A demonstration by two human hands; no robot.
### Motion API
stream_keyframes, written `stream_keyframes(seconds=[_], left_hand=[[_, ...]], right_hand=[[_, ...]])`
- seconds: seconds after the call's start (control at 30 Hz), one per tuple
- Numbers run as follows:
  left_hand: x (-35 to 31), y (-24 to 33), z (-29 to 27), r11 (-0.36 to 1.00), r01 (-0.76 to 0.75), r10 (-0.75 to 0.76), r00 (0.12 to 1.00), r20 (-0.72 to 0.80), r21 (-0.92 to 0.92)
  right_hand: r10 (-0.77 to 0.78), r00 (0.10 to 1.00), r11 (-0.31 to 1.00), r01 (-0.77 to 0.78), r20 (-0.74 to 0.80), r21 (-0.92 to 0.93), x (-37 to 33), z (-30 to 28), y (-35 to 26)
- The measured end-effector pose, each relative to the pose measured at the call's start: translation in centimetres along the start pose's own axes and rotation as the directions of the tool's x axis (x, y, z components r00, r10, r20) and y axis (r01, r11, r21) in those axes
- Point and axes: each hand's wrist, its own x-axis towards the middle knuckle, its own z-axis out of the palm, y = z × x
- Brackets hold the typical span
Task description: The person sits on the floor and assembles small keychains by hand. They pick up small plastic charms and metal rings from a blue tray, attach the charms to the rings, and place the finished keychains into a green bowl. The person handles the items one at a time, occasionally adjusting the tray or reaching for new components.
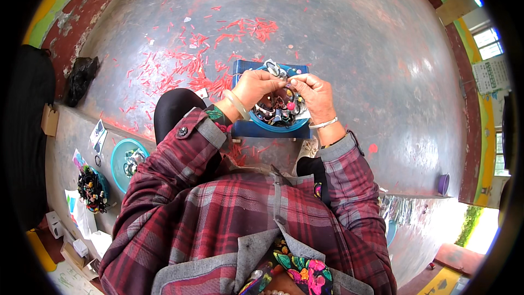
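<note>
In front of me, a blue basin [303, 125] holds a heap of hair ties [277, 116], mostly dark, some with coloured beads and bows. Above it my left hand [254, 88] and my right hand [316, 95] come close together, fingertips pinched. Between them they seem to hold a hair tie, small and partly hidden by the fingers. A grey-and-white bow [274, 68] shows just beyond my left fingertips; whether it belongs to the held piece I cannot tell. The basin rests on a low stool with a dark blue woven top [248, 129].
Red paper scraps [191, 65] litter the grey floor ahead to the left. Left of me are a turquoise basin [117, 166], a bundle of dark hair ties [91, 190] and several white boxes [54, 224]. A black bag [82, 81] lies by the wall; a purple cup [443, 184] stands right.
</note>
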Motion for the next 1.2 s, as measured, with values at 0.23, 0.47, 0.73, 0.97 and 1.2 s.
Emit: stream_keyframes(seconds=[0.23,0.47,0.73,0.97,1.2], left_hand=[[0.0,-0.3,0.1,1.000,-0.025,0.025,0.999,-0.032,0.003],[-0.5,-0.1,0.4,1.000,-0.024,0.023,0.999,-0.043,-0.019],[-4.3,3.4,-4.8,0.962,-0.221,0.160,0.933,-0.321,-0.163],[-17.6,5.9,-18.0,0.867,-0.482,0.433,0.607,-0.666,0.125],[-33.0,-2.4,-28.1,0.953,-0.031,0.302,0.220,-0.928,0.303]], right_hand=[[0.051,0.998,0.992,-0.047,-0.031,0.115,0.3,-0.7,0.6],[0.081,0.995,0.992,-0.075,-0.060,0.105,0.5,-1.2,0.9],[0.095,0.973,0.995,-0.097,-0.210,-0.001,1.6,-3.0,1.0],[0.191,0.969,0.980,-0.198,-0.158,-0.029,1.6,-3.2,3.0],[0.251,0.961,0.960,-0.262,-0.116,-0.097,1.6,-2.9,3.6]])
